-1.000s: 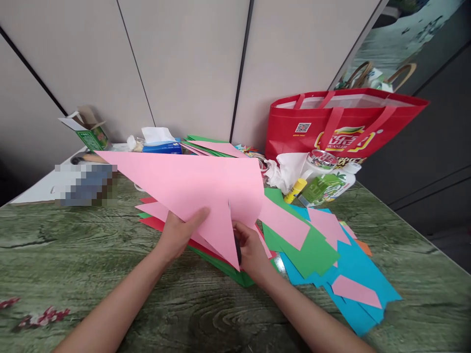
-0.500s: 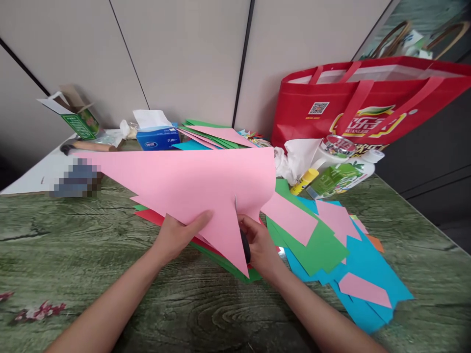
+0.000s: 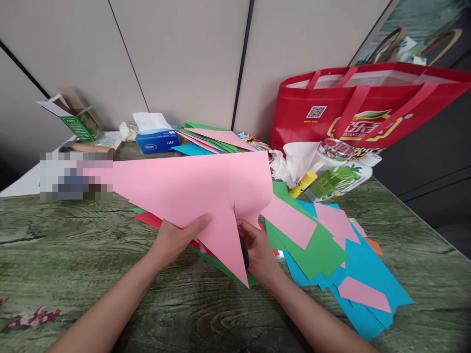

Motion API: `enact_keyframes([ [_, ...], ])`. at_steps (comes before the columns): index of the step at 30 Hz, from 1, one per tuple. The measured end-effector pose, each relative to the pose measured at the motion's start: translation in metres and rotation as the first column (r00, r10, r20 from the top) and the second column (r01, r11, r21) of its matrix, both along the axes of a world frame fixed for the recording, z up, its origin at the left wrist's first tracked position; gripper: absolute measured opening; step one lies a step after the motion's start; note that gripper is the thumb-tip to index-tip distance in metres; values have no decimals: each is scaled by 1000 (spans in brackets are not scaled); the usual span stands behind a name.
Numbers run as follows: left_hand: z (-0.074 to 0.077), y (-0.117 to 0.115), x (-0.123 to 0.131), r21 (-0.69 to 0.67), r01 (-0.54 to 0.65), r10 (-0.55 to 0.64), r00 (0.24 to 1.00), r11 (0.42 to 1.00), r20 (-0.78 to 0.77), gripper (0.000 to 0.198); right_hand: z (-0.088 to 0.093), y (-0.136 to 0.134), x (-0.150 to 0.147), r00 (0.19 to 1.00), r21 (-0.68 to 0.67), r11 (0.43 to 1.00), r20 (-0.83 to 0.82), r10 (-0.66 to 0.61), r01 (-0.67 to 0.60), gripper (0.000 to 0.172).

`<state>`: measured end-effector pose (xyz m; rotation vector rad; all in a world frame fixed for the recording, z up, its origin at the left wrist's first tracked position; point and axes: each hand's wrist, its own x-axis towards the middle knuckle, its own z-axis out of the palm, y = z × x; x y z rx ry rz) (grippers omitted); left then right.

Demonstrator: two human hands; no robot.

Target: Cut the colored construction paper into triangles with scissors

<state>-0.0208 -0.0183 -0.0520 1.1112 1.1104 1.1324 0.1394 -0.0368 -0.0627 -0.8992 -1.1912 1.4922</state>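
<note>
A large pink paper (image 3: 176, 189) is raised above the table, its right part curling over. My left hand (image 3: 180, 239) grips its lower edge, thumb on top and fingers underneath. My right hand (image 3: 257, 247) is closed on black-handled scissors (image 3: 244, 252). The blade tip shows through a cut in the paper, and the paper hides most of the scissors. Red and green sheets (image 3: 221, 269) lie beneath the pink one.
Green, blue (image 3: 371, 264) and pink cut pieces lie at the right. Behind them stand a yellow glue stick (image 3: 303, 184), white bottles and a red bag (image 3: 298, 113). A blue tissue box (image 3: 157, 140), more coloured sheets and a green box (image 3: 83, 126) are at the back.
The pink paper has shifted slightly, its left part a little lower and its lower tip farther down. Both hands keep their holds, and the view has moved slightly.
</note>
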Motion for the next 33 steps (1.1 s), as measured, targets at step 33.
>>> enact_keyframes([
  [33, 2, 4, -11, -203, -153, 171, 982, 967, 74, 16, 10, 15, -17, 983, -148, 973, -50, 174, -180, 29],
])
